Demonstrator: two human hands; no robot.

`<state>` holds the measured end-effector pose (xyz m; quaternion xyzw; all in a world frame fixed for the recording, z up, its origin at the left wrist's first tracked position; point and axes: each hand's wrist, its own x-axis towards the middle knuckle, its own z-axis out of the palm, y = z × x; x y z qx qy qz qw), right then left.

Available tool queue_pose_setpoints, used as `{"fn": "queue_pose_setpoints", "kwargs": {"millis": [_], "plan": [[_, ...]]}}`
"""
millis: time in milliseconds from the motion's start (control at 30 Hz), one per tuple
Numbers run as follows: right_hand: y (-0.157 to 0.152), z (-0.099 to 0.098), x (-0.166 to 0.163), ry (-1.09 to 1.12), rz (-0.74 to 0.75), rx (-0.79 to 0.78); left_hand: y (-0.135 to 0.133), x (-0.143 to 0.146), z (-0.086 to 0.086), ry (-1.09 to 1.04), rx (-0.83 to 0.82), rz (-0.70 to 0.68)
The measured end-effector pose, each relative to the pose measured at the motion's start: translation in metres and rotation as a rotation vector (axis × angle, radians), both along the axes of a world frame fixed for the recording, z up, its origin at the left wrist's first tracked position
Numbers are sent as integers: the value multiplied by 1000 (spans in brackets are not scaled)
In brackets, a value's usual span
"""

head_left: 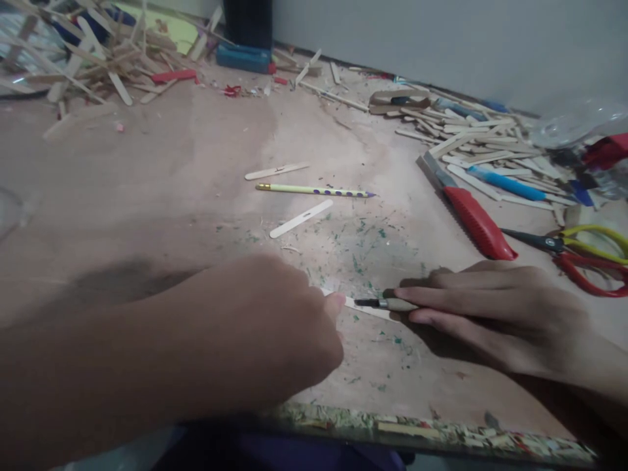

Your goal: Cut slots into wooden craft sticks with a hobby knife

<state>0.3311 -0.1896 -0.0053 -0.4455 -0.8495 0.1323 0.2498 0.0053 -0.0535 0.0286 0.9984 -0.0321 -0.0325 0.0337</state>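
Observation:
A pale popsicle stick (pixel 377 311) lies flat on the table under my left hand (pixel 289 327), whose closed fingers pin it down near its left part. My right hand (pixel 505 314) grips a small carving knife (pixel 392 303), its dark tip resting against the stick just right of my left fingertip. Beyond my hands are a popsicle stick with a slot cut in it (pixel 301 219), a yellow pencil with purple dots (pixel 314 190) and another notched popsicle stick (pixel 277 171). My left hand hides the stick's left end.
A red utility knife (pixel 473 219) and scissors (pixel 589 252) lie at the right, beside a heap of popsicle sticks (pixel 481 144). More sticks (pixel 93 59) pile up at the back left. Green shavings dot the table (pixel 171 150), and scraps line its front edge (pixel 407 428).

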Motion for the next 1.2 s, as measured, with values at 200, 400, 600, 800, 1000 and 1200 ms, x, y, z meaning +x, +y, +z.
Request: {"fn": "queue_pose_setpoints", "kwargs": {"millis": [200,400,600,800,1000,1200], "plan": [[5,5,-6,-6,-1,-51,-3,-1,-1,2,3,-14],[10,14,-3,18,-17,-153,-2,-6,-4,-94,-36,29],[12,8,0,26,14,-68,5,-10,-11,-142,-93,21],[11,5,-3,54,4,-79,10,-12,-22,-213,-62,-21],[14,10,-8,43,37,-65,16,-12,-23,-301,-68,-39],[13,3,-6,63,79,-53,18,-13,-20,-231,-67,-52]]}}
